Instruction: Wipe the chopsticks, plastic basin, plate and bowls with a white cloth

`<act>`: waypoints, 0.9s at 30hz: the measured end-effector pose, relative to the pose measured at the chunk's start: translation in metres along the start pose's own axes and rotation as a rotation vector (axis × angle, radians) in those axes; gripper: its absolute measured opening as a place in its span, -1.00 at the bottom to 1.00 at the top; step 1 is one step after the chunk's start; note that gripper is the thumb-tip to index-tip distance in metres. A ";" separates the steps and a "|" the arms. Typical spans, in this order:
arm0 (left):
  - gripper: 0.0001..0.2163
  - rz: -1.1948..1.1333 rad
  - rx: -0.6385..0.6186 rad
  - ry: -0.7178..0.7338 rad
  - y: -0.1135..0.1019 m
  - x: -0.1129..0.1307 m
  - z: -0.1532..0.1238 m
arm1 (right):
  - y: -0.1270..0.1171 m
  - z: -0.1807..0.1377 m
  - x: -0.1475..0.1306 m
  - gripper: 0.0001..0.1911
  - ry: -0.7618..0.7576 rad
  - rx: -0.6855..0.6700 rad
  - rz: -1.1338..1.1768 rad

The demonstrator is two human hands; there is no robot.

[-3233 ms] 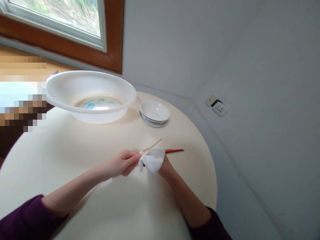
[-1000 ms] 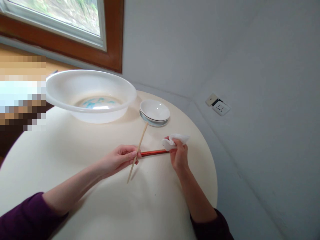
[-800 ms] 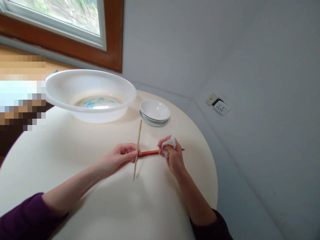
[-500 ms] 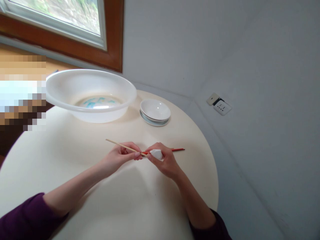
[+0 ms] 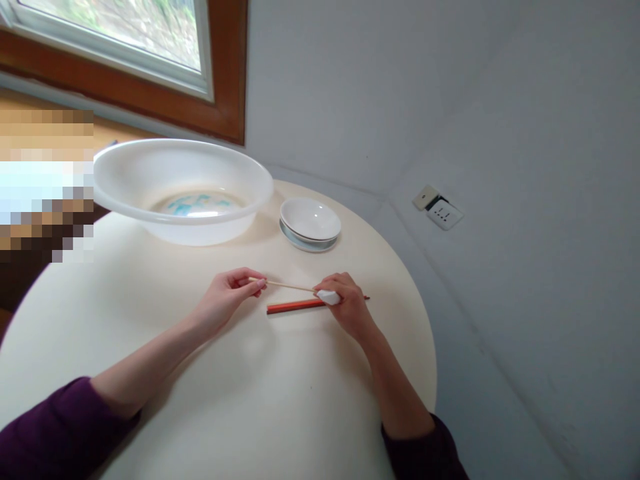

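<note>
Left hand (image 5: 233, 291) pinched one end of a pale stick (image 5: 291, 287), right hand (image 5: 353, 308) clasped a cloth (image 5: 329, 297) about the other, near red sticks (image 5: 295, 307) on the worktop (image 5: 250, 407); hard pulling risked slippage from the light pinch.

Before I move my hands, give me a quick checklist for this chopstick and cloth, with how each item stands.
1. Left hand grips the pale chopstick near one end: ok.
2. Right hand holds the white cloth at its other end: ok.
3. Right hand clear of the red chopsticks on the table: cannot tell; it hides part of them.
4. Stacked dishes apart from both hands: ok.
5. White basin apart from both hands: ok.
6. Pale chopstick dry: cannot tell.
</note>
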State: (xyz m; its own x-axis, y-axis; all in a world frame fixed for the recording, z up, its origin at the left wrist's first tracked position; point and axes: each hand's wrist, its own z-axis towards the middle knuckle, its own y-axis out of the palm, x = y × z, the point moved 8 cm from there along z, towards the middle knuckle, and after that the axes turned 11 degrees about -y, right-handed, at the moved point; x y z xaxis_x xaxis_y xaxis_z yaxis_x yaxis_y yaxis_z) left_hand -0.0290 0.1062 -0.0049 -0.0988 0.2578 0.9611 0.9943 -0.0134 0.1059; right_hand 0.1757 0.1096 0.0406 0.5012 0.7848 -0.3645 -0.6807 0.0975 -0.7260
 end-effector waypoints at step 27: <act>-0.82 0.694 0.070 0.178 0.010 -0.006 0.001 | 0.008 -0.006 0.028 -0.72 0.170 -0.182 -0.231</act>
State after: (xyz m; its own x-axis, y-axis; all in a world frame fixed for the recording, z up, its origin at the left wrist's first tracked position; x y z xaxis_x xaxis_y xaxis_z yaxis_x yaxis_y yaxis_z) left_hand -0.0180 0.1051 -0.0098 0.5576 0.0508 0.8286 0.8300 -0.0537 -0.5552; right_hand 0.1874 0.1287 0.0217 0.7232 0.6401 -0.2592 -0.4401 0.1380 -0.8873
